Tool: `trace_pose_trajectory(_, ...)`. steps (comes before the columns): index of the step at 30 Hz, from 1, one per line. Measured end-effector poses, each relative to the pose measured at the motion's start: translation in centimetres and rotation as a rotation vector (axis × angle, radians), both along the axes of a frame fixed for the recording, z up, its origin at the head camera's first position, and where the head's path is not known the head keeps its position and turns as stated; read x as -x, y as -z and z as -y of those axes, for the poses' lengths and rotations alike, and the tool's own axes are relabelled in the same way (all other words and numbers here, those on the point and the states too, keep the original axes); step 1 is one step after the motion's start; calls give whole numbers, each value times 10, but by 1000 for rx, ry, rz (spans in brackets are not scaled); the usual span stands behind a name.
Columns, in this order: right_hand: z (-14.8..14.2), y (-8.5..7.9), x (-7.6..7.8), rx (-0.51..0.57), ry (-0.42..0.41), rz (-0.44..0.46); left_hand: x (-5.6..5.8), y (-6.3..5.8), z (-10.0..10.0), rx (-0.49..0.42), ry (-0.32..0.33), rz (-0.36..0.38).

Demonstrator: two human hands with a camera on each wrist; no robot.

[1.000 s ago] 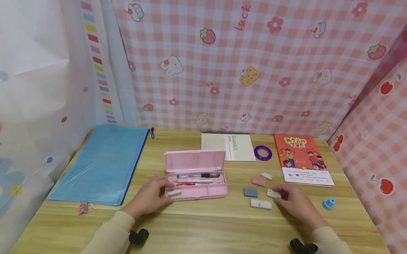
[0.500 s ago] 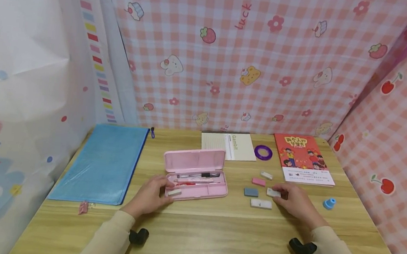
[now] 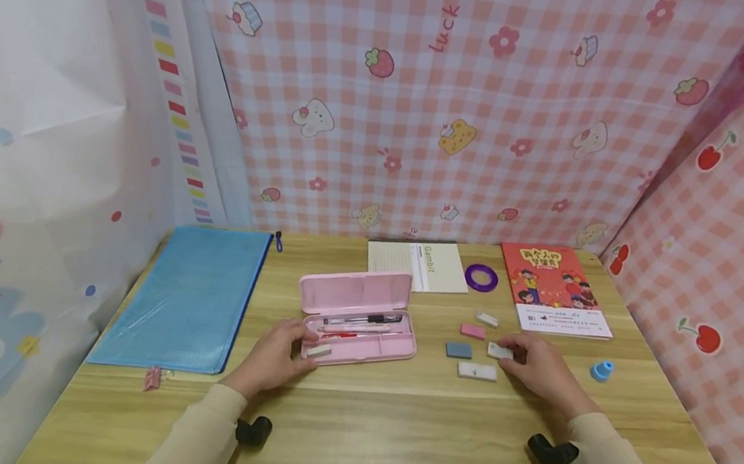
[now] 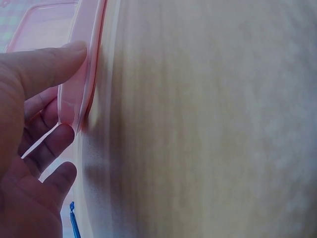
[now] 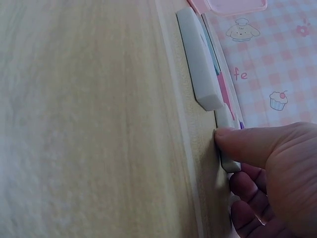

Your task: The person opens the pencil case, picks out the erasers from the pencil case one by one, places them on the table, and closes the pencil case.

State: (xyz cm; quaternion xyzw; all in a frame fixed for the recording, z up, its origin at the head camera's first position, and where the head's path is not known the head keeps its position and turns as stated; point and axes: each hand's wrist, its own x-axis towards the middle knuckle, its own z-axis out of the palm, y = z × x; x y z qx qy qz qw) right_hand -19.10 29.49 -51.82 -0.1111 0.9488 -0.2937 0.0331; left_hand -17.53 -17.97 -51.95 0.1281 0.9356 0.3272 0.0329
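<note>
At the middle of the table lies an open pink pencil case [image 3: 360, 350], its lid tilted back. Inside are a few pens [image 3: 363, 324] and a white eraser [image 3: 319, 350] at the left end. My left hand [image 3: 276, 353] grips the case's left end; in the left wrist view the thumb [image 4: 74, 54] lies on its front side. My right hand [image 3: 537, 367] pinches a small white eraser [image 3: 499, 351] low at the table, thumb in front. Close by lie a larger white eraser [image 3: 477, 371], a blue-grey one [image 3: 458, 350], a pink one [image 3: 473, 331] and another white one [image 3: 488, 318].
A blue zip folder [image 3: 184, 296] lies at the left, with a pink clip-like item [image 3: 152, 379] by its front edge. Behind the case are a notebook [image 3: 449, 269] and purple tape roll [image 3: 481, 278]. At right are a red book [image 3: 549, 283] and a small blue cone-shaped object [image 3: 601, 371].
</note>
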Motion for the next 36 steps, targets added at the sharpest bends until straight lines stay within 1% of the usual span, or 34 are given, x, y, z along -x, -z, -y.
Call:
trace_pose_trajectory(8, 0, -7, -2, 28, 21, 24, -1, 0, 1, -1, 5, -3)
trace_pose_trajectory(11, 4, -11, -4, 51, 20, 0, -1, 0, 1, -3, 8, -4)
trace_pose_trajectory(15, 21, -18, -4, 73, -5, -29, -1, -1, 2, -6, 4, 4)
trace_pose_trajectory(20, 54, -26, 2, 103, -60, -41, -1, -2, 2, -7, 1, 19)
trace_pose_trajectory(24, 87, -29, 6, 113, -139, -89, -2, -3, 2, -8, 0, 32)
trace_pose_trajectory(26, 106, -29, 6, 116, -176, -98, -2, -3, 2, -9, 0, 32)
trace_pose_trajectory(27, 116, -29, 7, 117, -194, -98, -1, -3, 2, -10, 0, 29)
trace_pose_trajectory(32, 163, -26, 4, 147, -273, -42, 1, 1, 2, -11, 9, 5)
trace_pose_trajectory(34, 180, -25, 3, 148, -310, -36, 3, 2, 2, -9, 15, -5)
trace_pose_trajectory(36, 196, -23, 4, 139, -355, -54, 4, 4, 2, -9, 22, -15)
